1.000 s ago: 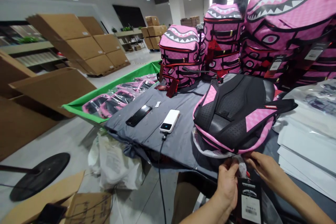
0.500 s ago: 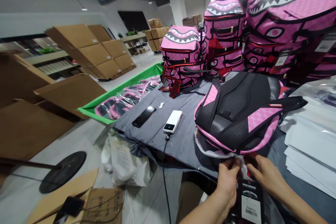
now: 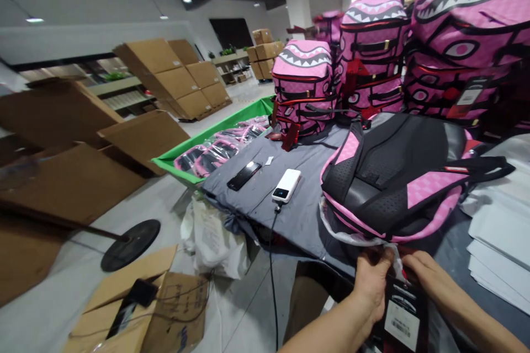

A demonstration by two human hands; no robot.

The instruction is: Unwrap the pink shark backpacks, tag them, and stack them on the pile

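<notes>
A pink and black backpack lies face down on the grey-covered table, its padded back and straps up. At its near edge both hands pinch the spot where a black hang tag with a white barcode label hangs. My left hand is closed on the tag's top and a bit of clear plastic. My right hand is closed on the same spot from the right.
Upright pink shark-face backpacks crowd the table's far side. A black phone and a white power bank with a cable lie on the cloth. White sheets are stacked right. A green bin, cardboard boxes and a round stand base are left.
The view has shifted to the left and slightly down. Both hands stay pinched at the backpack's near edge with the hang tag.
</notes>
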